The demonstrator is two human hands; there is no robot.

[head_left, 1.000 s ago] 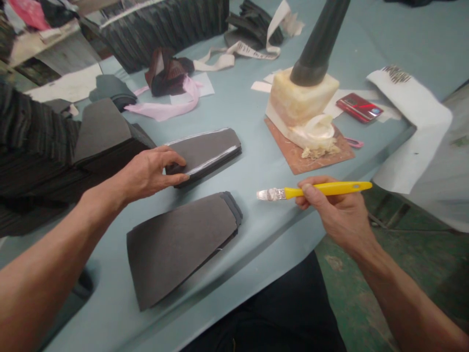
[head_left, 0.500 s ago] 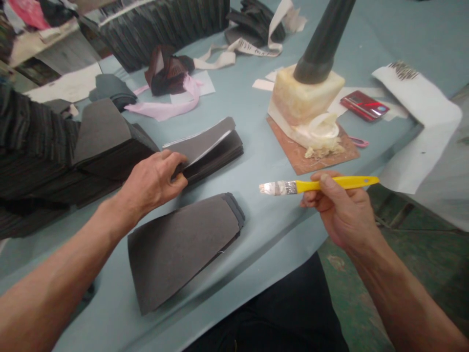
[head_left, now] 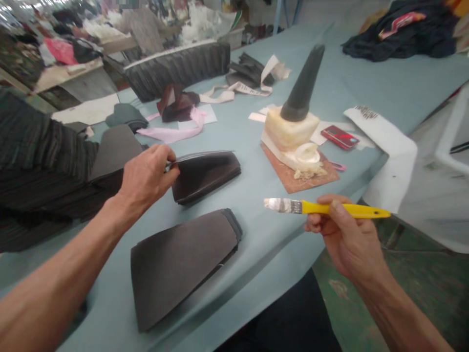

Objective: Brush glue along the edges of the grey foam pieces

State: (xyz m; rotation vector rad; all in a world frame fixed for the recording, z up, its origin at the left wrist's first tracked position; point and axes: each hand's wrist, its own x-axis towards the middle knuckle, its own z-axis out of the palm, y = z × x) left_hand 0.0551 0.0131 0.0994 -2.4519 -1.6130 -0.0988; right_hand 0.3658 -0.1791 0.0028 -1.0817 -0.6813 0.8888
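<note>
My left hand pinches the near edge of a dark fabric piece, lifting it off a small stack of dark pieces. Seen almost edge-on, the lifted piece has a pale rim. In my right hand is a paintbrush with a yellow handle, its bristles coated in white and pointing left over the table. Closer to me lies a second stack of dark grey cut pieces, untouched. A yellowish glue container with a black cone on top stands on a brown board.
Tall piles of dark pieces line the left side. A pink strip, a red box and a bent white sheet lie on the blue-green table. Dark clothing is heaped at the far right.
My left hand has raised the top piece higher, tilting it up from its stack. The view has tipped upward, showing more background. My right hand still holds the paintbrush level.
</note>
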